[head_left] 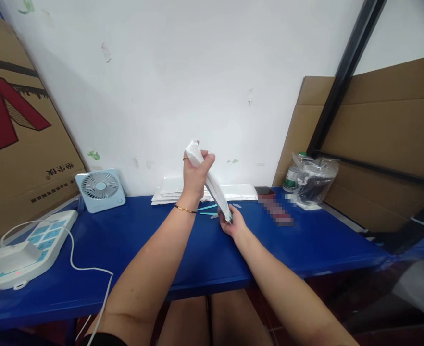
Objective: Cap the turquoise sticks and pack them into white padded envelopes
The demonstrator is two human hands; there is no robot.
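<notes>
A long white packet (215,187) slants down from upper left to lower right above the blue table. My left hand (195,175) is closed around its upper part, thumb on the near side. At the lower end my right hand (234,222) is closed, its fingers curled around the packet's tip. A bit of teal shows there between packet and palm; what it belongs to is mostly hidden. Just behind the hands, thin teal strips (207,207) and small pale pieces lie on the table. Flat white packets (168,188) are piled against the wall, partly covered by my left hand.
On the blue table (143,245) a small fan (102,190) and a power strip (41,250) with a white cable stand left. A dark phone-like slab (265,192), a bottle (291,179) and a clear bag (315,180) are right. Cardboard (385,125) flanks both sides.
</notes>
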